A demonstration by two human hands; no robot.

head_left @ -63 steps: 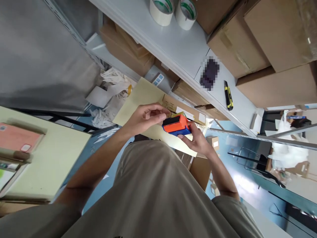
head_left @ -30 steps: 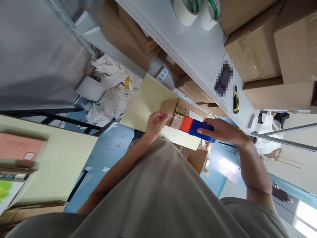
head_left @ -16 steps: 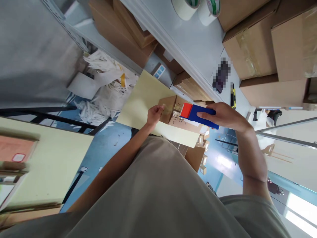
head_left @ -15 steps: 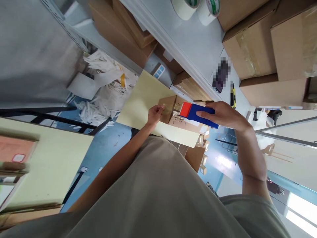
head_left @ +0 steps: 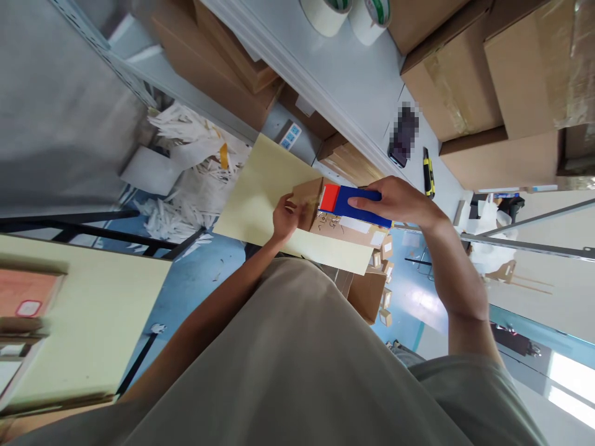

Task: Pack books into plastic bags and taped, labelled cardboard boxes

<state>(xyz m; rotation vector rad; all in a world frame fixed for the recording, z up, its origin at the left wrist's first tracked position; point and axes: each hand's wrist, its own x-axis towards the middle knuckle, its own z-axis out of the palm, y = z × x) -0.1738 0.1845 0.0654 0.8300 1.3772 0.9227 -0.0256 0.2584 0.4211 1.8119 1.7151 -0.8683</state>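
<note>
A small cardboard box (head_left: 330,230) with handwriting and white labels on its side lies on the pale yellow board (head_left: 253,186) before me. My right hand (head_left: 383,199) grips a blue tape dispenser (head_left: 360,204) with a red front part, thumb along its top. The dispenser's red end is over the box, near its left edge. My left hand (head_left: 284,218) rests against the box's left end, fingers partly stretched out along the cardboard. Its fingertips are partly hard to make out.
On the grey shelf (head_left: 357,80) are tape rolls (head_left: 328,15), a blurred-out phone (head_left: 403,136) and a yellow-black utility knife (head_left: 428,173). Large cartons (head_left: 460,93) stand behind. White paper scraps (head_left: 176,167) are heaped at left. An open carton (head_left: 369,296) and several small boxes are below right.
My right hand has moved left with the tape dispenser, bringing its red end closer to the box's left edge. My left hand has gone from a pinch to fingers laid on the box end.
</note>
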